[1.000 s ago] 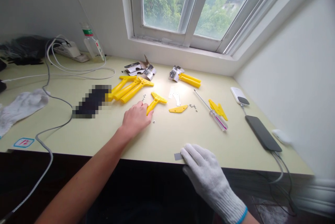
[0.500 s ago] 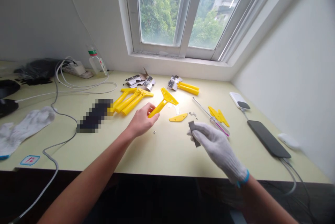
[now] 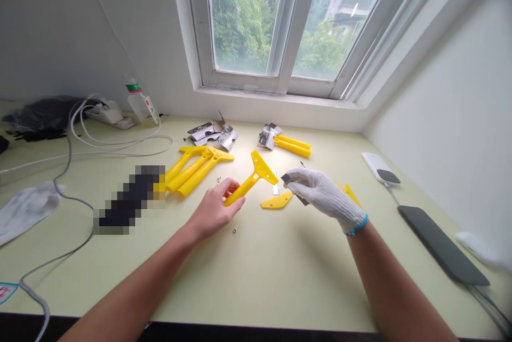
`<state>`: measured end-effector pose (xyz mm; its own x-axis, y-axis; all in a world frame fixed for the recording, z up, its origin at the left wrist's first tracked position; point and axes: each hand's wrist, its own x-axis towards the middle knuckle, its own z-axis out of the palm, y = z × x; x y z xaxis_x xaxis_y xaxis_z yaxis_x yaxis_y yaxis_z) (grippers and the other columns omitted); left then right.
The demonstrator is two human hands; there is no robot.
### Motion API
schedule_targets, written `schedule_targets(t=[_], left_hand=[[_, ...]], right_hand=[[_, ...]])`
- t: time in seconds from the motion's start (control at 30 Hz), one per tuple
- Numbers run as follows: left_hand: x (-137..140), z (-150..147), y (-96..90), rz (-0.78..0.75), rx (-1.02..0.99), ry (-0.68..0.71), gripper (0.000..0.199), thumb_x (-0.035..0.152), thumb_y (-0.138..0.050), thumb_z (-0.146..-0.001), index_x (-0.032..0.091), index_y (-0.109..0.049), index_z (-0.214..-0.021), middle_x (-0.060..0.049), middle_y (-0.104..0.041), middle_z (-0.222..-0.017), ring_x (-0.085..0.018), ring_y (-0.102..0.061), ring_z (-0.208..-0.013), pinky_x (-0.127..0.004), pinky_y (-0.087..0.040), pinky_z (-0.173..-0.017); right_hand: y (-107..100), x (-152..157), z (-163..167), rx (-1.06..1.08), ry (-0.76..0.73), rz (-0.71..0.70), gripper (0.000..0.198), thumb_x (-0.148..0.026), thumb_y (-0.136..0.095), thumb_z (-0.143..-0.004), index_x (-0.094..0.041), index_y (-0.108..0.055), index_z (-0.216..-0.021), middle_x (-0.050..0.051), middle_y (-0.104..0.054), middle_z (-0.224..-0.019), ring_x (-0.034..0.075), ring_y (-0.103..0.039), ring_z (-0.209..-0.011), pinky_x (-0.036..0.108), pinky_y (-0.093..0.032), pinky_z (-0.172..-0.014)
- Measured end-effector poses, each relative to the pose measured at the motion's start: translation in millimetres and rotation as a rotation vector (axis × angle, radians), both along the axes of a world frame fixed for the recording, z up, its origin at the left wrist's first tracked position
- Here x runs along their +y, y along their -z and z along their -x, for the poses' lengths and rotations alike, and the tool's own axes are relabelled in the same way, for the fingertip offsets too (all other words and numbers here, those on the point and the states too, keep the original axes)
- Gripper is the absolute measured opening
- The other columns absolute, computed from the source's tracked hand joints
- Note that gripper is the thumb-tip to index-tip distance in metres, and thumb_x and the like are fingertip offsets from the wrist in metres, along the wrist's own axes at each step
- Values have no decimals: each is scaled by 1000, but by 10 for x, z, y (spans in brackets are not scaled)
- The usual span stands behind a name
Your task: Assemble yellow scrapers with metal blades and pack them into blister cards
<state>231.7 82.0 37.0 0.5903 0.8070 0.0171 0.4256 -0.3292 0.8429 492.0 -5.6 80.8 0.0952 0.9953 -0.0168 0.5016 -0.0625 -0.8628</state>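
My bare left hand point(image 3: 218, 206) is closed around the handle of a yellow scraper point(image 3: 256, 174), its wide head tilted up to the right. In my gloved right hand point(image 3: 316, 187), thumb and fingers pinch a dark flat blade point(image 3: 301, 199), partly hidden by the glove. It is held close to the scraper head; whether they touch I cannot tell. Just below lies a loose yellow scraper plate point(image 3: 277, 201). Behind it a shiny thin blade point(image 3: 276, 187) rests on the table. One small nut point(image 3: 234, 231) lies near my left hand, and several tiny metal parts point(image 3: 218, 179) sit behind that hand.
Several yellow scraper handles point(image 3: 200, 168) lie at left, beside a pixelated dark area. Opened packaging point(image 3: 214, 134) and packaged scrapers point(image 3: 294, 146) are at the back. A phone point(image 3: 442, 243) and white power bank point(image 3: 380, 167) lie right. Cables, a bottle point(image 3: 142, 104) and a glove point(image 3: 30, 211) are left.
My right hand has moved up with the dark blade, nearer the scraper head, and now covers most of the screwdriver. My left hand keeps its hold. The view has shifted, showing more table in front.
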Motion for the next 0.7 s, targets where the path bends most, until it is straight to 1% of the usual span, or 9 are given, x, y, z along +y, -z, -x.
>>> schedule_targets(t=[0.07,0.17,0.23,0.33,0.43,0.5,0.6,0.63,0.7], left_hand=[[-14,4,19,5,41,13,25,46,-58,-87,26,-57,-101,0,-65,-101,-19,-61,-95,-34,-48,-84],[-46,17,8,-32,88,24,23,45,-57,-88,26,-57,-101,1,-64,-99,-19,-60,-94,-33,-47,-83],[-78,25,-2,-59,102,29,21,44,-56,-89,27,-57,-102,1,-64,-101,-18,-60,-94,-32,-47,-83],[-128,25,0,-72,119,48,20,42,-55,-90,27,-56,-103,1,-64,-103,-17,-60,-92,-32,-47,-81],[-157,12,6,-57,123,59,21,38,-58,-88,29,-56,-106,2,-64,-104,-17,-59,-95,-32,-46,-84],[-164,-1,-4,-37,113,62,24,36,-61,-86,30,-57,-109,2,-65,-105,-17,-59,-98,-32,-46,-87],[-164,-20,-33,40,87,54,26,39,-63,-84,29,-59,-108,1,-65,-102,-17,-59,-96,-31,-48,-84],[-164,-26,-42,76,78,51,27,40,-64,-84,28,-60,-108,1,-64,-101,-17,-60,-93,-30,-49,-82],[-163,-34,-53,141,62,46,31,43,-65,-82,27,-60,-108,0,-63,-98,-17,-61,-88,-30,-51,-78]], right_hand=[[66,-26,-36,22,2,30,31,-36,-59,-87,-20,-66,-113,6,-68,-96,9,-53,-55,25,-46,-48],[123,-62,-62,54,0,70,35,-35,-59,-88,-23,-61,-121,5,-69,-100,9,-55,-54,26,-49,-49],[117,-81,-63,58,6,73,30,-35,-58,-89,-22,-64,-115,5,-69,-94,10,-56,-55,27,-50,-53],[56,-106,-59,6,15,51,20,-33,-59,-89,-20,-69,-100,2,-68,-81,11,-57,-59,27,-51,-58],[-22,-141,-70,-64,7,44,18,-31,-59,-89,-21,-70,-98,0,-67,-75,11,-58,-59,27,-51,-61],[-63,-168,-87,-90,24,38,19,-32,-59,-89,-21,-71,-100,0,-68,-77,12,-60,-61,28,-52,-64],[-87,-194,-121,-84,54,9,20,-33,-63,-87,-22,-72,-101,2,-72,-88,15,-65,-75,28,-53,-75],[-84,-195,-133,-69,58,8,21,-35,-64,-87,-22,-73,-101,2,-72,-90,15,-65,-77,27,-52,-74],[-59,-185,-153,-13,60,25,23,-38,-63,-88,-22,-72,-102,2,-70,-86,13,-61,-69,24,-49,-62]])
